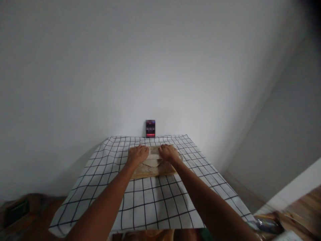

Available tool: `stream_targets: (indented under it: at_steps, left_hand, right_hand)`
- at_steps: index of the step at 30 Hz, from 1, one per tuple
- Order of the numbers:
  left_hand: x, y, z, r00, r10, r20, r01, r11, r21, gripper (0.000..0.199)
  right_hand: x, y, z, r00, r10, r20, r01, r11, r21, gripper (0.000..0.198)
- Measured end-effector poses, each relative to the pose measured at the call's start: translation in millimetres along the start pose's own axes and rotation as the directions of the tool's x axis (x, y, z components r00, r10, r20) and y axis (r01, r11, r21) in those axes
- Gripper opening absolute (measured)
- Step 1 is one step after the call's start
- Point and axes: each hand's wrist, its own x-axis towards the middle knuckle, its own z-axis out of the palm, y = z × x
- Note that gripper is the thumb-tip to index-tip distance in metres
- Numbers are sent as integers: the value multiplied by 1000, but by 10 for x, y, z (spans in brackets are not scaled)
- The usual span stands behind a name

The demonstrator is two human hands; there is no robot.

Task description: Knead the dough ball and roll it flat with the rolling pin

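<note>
A wooden board [147, 173] lies on the checked cloth, and on it is a flat, pale piece of dough [152, 163]. Across the dough runs a pale rolling pin [153, 156], much of it hidden under my hands. My left hand [139, 154] is closed over its left part, fingers curled down at the far side. On the right part my right hand [168, 152] grips in the same way, knuckles up. Both arms reach forward from the bottom of the view. A small gap between the hands shows the pin's middle.
A phone [150, 129] with a lit, blurred screen leans on the white wall [160, 73] behind the table. The white cloth [155, 211] with black lines covers the tabletop. Boxes and bags [271, 224] stand low at the right; a dark item [17, 212] sits low at the left.
</note>
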Motion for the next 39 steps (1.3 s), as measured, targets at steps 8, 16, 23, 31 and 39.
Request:
stream_targets:
  at_steps: [8,16,23,31,39]
  left_hand:
    - [-463,157,-39,993,-35,-114,37,999,20,44]
    - [-979,274,-79,989,-53,-138,51,999,-18,56]
    - [-1163,271,-138,998,-34,-48,31,998,-60,61]
    - [-1009,224,-108,998,-37,-42,34,997,-65,57]
    - [-587,107,-21,996,-64,-66,60,996,-67,52]
  right_hand:
    - [-534,-109,-50,998,-25,-64,27,999,26,44]
    - [-1011,-187,51,991,-3,-132,11,998,60,45]
    - [-1175,-187,103,996,9,-91,-2,997,83,56]
    - [-1031,-178,20,1000,9,-26,-6,996,93,57]
    - [-625,-217,-127,1000,20,-17,-19,999,34,51]
